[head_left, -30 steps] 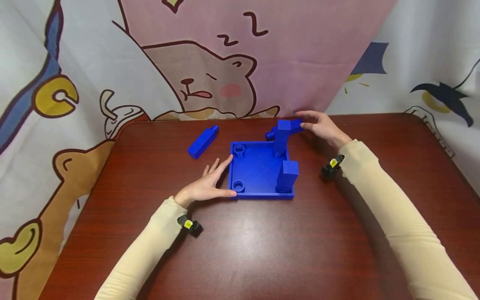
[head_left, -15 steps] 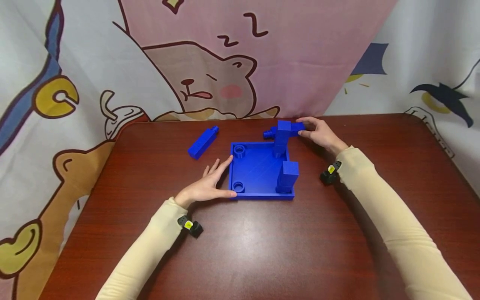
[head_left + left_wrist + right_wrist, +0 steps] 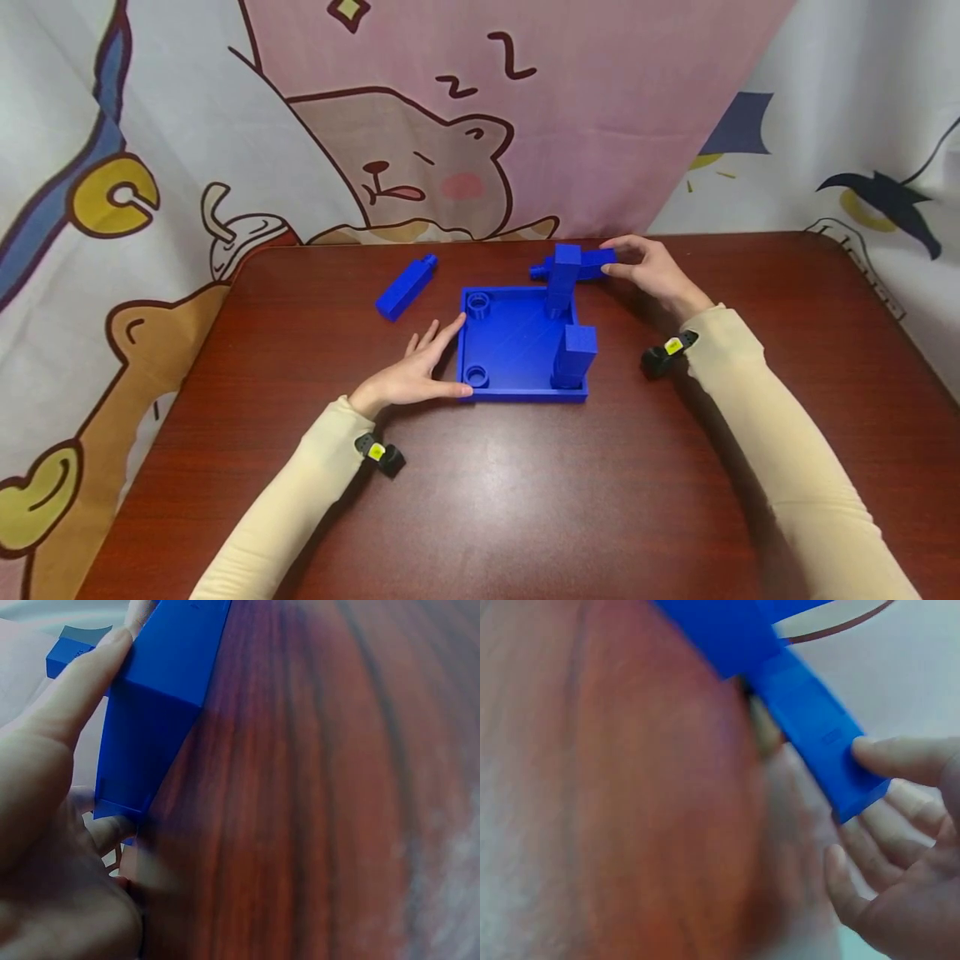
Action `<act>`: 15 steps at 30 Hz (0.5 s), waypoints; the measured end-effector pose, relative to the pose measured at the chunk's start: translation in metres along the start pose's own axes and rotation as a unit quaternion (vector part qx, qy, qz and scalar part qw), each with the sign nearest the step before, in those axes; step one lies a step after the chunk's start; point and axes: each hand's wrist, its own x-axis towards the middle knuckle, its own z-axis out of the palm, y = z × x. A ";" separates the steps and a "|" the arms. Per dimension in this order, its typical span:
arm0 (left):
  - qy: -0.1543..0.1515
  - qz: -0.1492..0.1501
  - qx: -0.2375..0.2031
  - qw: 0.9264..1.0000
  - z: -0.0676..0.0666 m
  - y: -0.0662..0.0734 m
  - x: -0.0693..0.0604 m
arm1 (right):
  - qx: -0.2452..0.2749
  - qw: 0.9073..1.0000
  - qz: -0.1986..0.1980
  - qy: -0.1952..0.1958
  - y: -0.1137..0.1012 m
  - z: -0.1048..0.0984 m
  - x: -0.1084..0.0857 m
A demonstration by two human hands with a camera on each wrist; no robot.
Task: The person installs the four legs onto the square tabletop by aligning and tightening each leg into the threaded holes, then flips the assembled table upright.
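Note:
A shallow blue square tray [image 3: 517, 342] lies on the table, with bare round sockets [image 3: 477, 305] in its two left corners. Square blue posts stand in its right corners: a rear post [image 3: 566, 271] and a front post [image 3: 580, 350]. My left hand [image 3: 405, 377] rests against the tray's left side, fingers spread and fairly straight, thumb on the front left corner. Behind the rear post, my right hand [image 3: 658, 273] pinches the plain end of a third post [image 3: 814, 724] between thumb and fingers. That post lies roughly level, its narrow end pointing left; the rear post hides its middle.
Left of the tray another loose blue post [image 3: 406, 287] lies slanted on the brown wooden table [image 3: 510, 500]. A printed cloth [image 3: 600, 108] hangs along the table's back edge, close behind the right hand.
My right hand has come slightly nearer, and the post in it has turned from slanted to more level. The left hand, the tray and the standing posts stay put.

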 end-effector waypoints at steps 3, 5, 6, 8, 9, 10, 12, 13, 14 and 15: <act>0.001 -0.002 0.001 1.000 0.000 0.000 0.000 | -0.010 1.000 0.011 0.001 -0.010 -0.004 -0.005; 0.000 -0.002 0.003 1.000 0.000 0.000 0.000 | -0.014 1.000 0.017 0.001 -0.017 -0.006 -0.009; 0.000 -0.003 0.002 1.000 0.000 0.000 0.000 | -0.012 1.000 0.021 0.003 -0.021 -0.007 -0.011; -0.001 -0.003 0.002 1.000 0.000 0.000 0.000 | -0.017 1.000 0.024 0.009 -0.028 -0.009 -0.015; -0.001 -0.004 0.002 1.000 0.000 0.000 0.000 | -0.019 1.000 0.023 0.012 -0.032 -0.010 -0.017; -0.002 -0.004 0.002 1.000 0.000 0.000 0.000 | -0.021 0.999 0.021 0.014 -0.036 -0.010 -0.019; -0.002 -0.004 0.002 1.000 0.000 0.001 0.000 | -0.029 0.999 0.014 0.021 -0.044 -0.011 -0.023; -0.002 -0.004 0.003 1.000 0.000 0.001 0.000 | -0.037 0.999 0.007 0.025 -0.048 -0.012 -0.025; -0.002 -0.004 0.003 1.000 0.000 0.001 0.000 | -0.042 0.999 0.002 0.029 -0.052 -0.012 -0.027; -0.002 -0.004 0.004 1.000 0.000 0.000 0.001 | -0.046 0.998 -0.003 0.033 -0.057 -0.012 -0.030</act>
